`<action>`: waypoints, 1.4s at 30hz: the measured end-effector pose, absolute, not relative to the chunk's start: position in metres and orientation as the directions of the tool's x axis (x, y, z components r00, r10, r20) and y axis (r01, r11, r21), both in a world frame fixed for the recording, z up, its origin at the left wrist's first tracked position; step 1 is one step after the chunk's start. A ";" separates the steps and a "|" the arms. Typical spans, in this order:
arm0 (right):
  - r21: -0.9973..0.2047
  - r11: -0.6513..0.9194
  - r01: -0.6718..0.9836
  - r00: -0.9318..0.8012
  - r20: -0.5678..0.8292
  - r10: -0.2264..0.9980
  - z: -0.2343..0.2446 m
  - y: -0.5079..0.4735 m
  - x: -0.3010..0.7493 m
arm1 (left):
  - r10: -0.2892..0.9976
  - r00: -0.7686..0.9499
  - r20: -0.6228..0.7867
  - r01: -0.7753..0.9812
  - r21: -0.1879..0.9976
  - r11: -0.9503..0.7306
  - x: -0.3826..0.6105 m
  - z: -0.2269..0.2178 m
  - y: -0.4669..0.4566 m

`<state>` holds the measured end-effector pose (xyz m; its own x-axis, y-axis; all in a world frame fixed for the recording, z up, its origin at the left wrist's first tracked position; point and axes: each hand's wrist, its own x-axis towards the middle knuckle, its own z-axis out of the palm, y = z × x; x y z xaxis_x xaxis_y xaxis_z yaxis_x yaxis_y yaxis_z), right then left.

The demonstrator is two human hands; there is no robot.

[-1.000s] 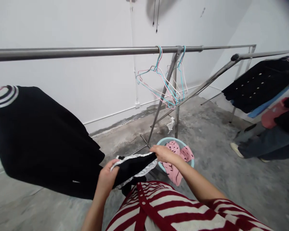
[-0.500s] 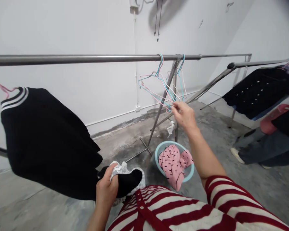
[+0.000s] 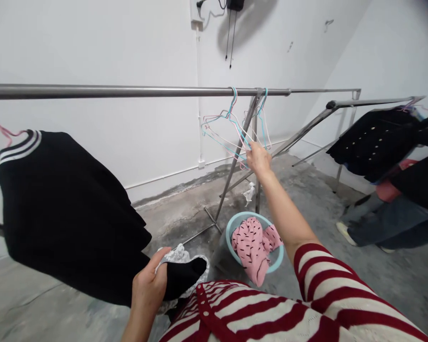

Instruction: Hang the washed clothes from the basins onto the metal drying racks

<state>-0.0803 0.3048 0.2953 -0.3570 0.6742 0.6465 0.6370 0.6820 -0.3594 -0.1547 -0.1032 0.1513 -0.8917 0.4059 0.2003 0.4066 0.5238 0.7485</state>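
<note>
My left hand (image 3: 150, 285), low in the view, is closed on a black garment with white lace trim (image 3: 183, 275). Much of that garment is hidden behind the hand and my striped top. My right hand (image 3: 258, 159) reaches forward, its fingers closed on the lower corner of the pink and blue wire hangers (image 3: 231, 128). Their hooks still sit over the metal rail (image 3: 128, 91). How many of them the fingers grip is unclear. To the left, a black garment with a white-striped collar (image 3: 71, 209) hangs from a pink hanger (image 3: 5, 128).
A light-blue basin (image 3: 229, 235) on the concrete floor holds pink cloth with black marks (image 3: 249, 244). The rack's slanted legs (image 3: 231, 173) stand behind it. At right, a person in jeans (image 3: 395, 223) stands by a second rail (image 3: 378, 102) with a black buttoned jacket (image 3: 374, 140).
My right hand has moved slightly further in, and its fingers have closed around the hangers' corner. My left hand still holds the lace-trimmed garment, a little lower and further left.
</note>
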 end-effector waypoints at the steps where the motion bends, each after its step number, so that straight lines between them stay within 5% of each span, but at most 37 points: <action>1: -0.399 0.680 0.616 -0.340 0.644 0.686 0.296 0.306 -0.082 | 0.398 -0.895 0.202 0.401 0.754 0.520 -0.154 0.150 -0.104; 12: -0.626 0.777 0.063 -0.235 0.747 0.621 0.278 0.273 -0.066 | 0.454 -0.885 0.107 0.374 0.742 0.556 -0.167 0.151 -0.117; 15: -0.747 0.660 -0.085 -0.205 0.661 0.722 0.236 0.237 -0.053 | 0.416 -0.899 0.139 0.383 0.711 0.589 -0.175 0.165 -0.115; 19: -0.925 0.256 -0.280 -0.541 0.373 0.754 0.192 0.191 -0.042 | 0.381 -0.901 0.207 0.420 0.637 0.646 -0.191 0.200 -0.101; 22: -0.965 0.076 -0.250 -0.724 0.238 0.647 0.187 0.173 -0.037 | 0.400 -0.872 0.283 0.487 0.587 0.647 -0.207 0.223 -0.083; 29: -0.973 -0.032 -0.228 -0.777 0.162 0.608 0.181 0.165 0.004 | 0.301 -0.885 0.356 0.452 0.498 0.740 -0.243 0.233 -0.054; 33: -0.991 0.087 -0.098 -0.818 0.130 0.561 0.171 0.150 0.016 | 0.340 -0.865 0.368 0.478 0.402 0.781 -0.242 0.232 -0.042; 39: -0.920 0.391 -0.031 -0.789 0.262 0.556 0.162 0.114 -0.022 | 0.597 -0.703 0.387 0.685 0.141 0.715 -0.193 0.211 -0.010; 42: -0.921 0.385 -0.054 -0.734 0.297 0.610 0.151 0.107 -0.039 | 0.694 -0.597 0.403 0.779 0.083 0.622 -0.165 0.191 -0.003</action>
